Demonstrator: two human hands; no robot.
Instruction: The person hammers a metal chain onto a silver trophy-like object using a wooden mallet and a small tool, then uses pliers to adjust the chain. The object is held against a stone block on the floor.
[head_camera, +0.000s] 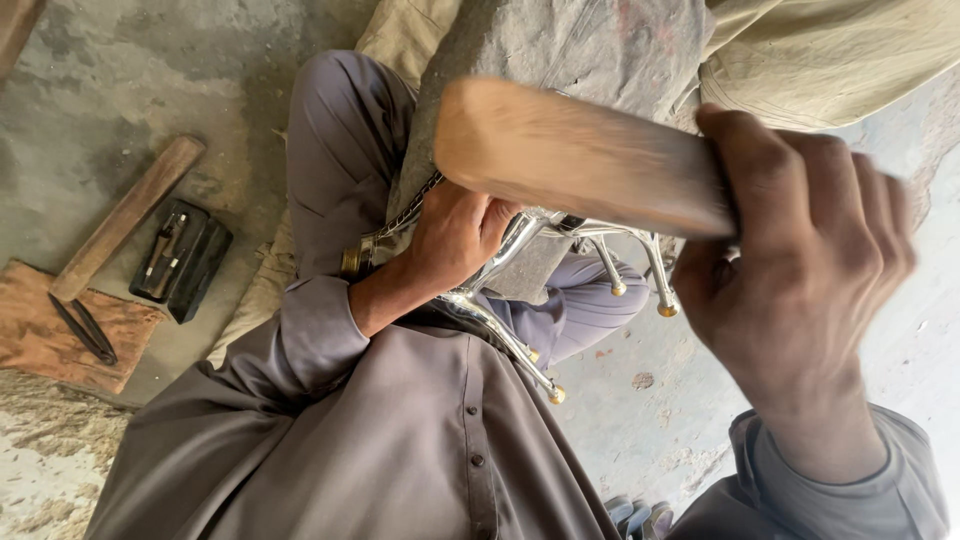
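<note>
Right hand (800, 270) grips wooden stick (580, 155); left hand (455, 235) holds metal frame (510, 330).

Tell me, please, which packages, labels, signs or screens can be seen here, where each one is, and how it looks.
No labels, signs or screens are in view.
Black case: the only package-like thing; it lies open on the floor, left of the knee, rectangular, with small dark tools inside.
</note>
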